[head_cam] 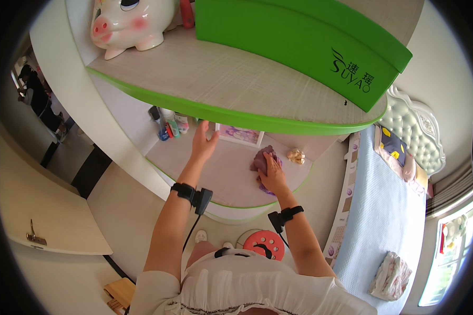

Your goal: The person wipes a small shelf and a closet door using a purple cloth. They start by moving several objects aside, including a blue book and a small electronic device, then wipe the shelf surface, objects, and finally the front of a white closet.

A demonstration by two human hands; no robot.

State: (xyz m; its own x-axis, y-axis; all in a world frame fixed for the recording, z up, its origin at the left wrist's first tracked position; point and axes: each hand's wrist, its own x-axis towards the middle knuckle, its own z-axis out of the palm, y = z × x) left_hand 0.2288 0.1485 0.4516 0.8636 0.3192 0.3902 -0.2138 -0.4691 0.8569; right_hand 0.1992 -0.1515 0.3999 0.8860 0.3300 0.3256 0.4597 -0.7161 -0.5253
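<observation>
My right hand (273, 173) presses a crumpled purple cloth (265, 157) onto the lower shelf (224, 173) of a white unit with green edging. My left hand (205, 143) is raised near the upper shelf's edge, fingers apart and holding nothing; some fingertips lie close to that edge. Behind it a white-framed picture (240, 134) leans at the back of the lower shelf. Several small bottles (169, 126) stand left of my left hand. A small gold-coloured ornament (296, 156) sits to the right of the cloth. Both wrists wear black straps with small devices.
Above, the upper shelf (220, 75) bears a ceramic pig (138, 23) and a large green box (299, 43). Below stands a red round stool (264, 245). A bed (382, 220) is at the right, a wooden door (55, 212) at the left. Another person (41, 98) stands beyond the doorway.
</observation>
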